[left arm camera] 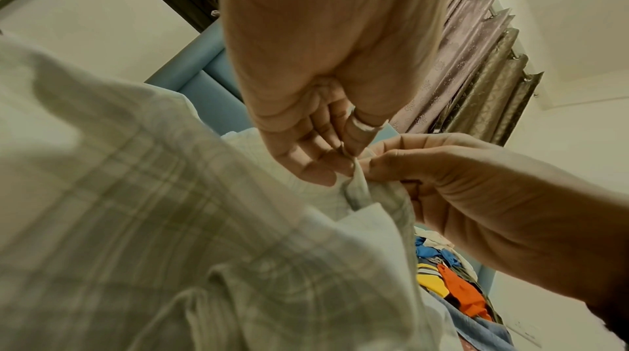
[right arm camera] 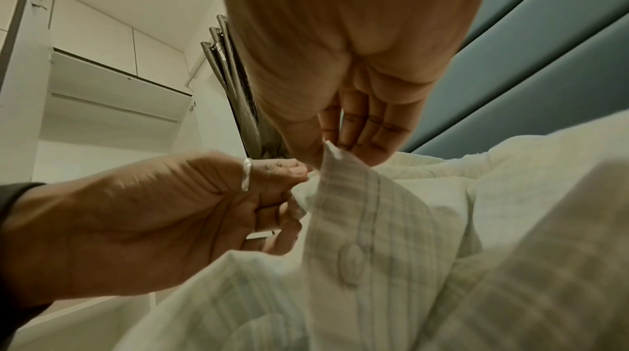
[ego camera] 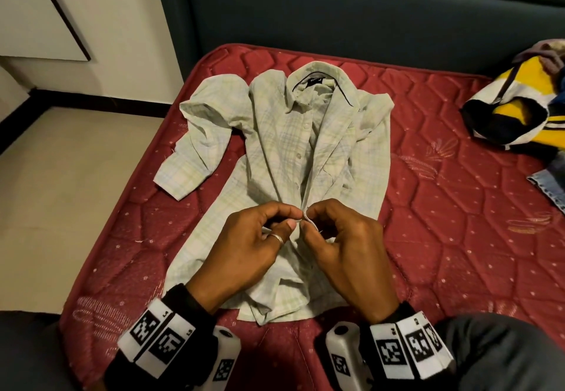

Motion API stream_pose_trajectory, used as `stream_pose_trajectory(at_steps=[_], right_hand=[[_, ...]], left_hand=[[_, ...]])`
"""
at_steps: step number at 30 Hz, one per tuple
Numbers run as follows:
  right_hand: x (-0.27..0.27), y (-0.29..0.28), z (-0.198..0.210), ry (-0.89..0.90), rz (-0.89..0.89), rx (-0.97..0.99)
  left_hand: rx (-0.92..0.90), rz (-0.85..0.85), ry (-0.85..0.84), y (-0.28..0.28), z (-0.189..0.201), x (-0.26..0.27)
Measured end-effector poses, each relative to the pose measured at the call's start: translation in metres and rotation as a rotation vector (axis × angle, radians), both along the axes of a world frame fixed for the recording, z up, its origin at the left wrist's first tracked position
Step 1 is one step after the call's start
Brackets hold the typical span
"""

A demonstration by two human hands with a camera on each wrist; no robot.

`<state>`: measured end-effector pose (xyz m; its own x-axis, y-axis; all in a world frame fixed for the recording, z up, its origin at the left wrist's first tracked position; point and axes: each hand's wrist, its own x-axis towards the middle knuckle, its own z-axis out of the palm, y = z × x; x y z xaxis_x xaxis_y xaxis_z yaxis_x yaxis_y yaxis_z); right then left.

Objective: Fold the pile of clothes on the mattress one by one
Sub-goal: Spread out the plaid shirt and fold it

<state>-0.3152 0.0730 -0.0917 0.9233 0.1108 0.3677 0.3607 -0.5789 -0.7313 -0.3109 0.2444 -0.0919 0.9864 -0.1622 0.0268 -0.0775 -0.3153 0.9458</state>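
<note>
A pale green checked button-up shirt (ego camera: 287,152) lies face up on the red quilted mattress (ego camera: 443,222), collar far from me, its left sleeve bent outward. Both hands meet over the lower front placket. My left hand (ego camera: 293,222), with a ring on the thumb, pinches one edge of the placket between thumb and forefinger. My right hand (ego camera: 308,222) pinches the facing edge. The wrist views show the raised strip of placket (right arm camera: 343,168) held between the fingertips of the left hand (left arm camera: 343,158), with a button (right arm camera: 352,265) lower down. Whether a button sits between the fingers is hidden.
A pile of clothes (ego camera: 516,103), yellow, white and black with denim below, lies at the mattress's far right. A dark teal padded headboard (ego camera: 336,17) runs behind. The mattress's left edge drops to a beige floor (ego camera: 61,176). My knees frame the near edge.
</note>
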Motion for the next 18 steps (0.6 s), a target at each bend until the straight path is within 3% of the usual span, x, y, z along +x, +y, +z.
stream_pose_trajectory(at_steps=[4, 9, 18], right_hand=[[-0.0006, 0.0010, 0.0000, -0.020, 0.025, -0.068], [-0.0028, 0.0039, -0.0010, -0.070, 0.071, -0.197], [-0.0039, 0.0037, -0.0035, -0.163, -0.027, -0.285]], left_hand=[[0.111, -0.072, -0.133, 0.0013, -0.0012, 0.0000], [0.544, -0.160, -0.331, 0.0079, -0.0050, 0.0052], [0.682, -0.083, -0.450, 0.0017, -0.0019, 0.0016]])
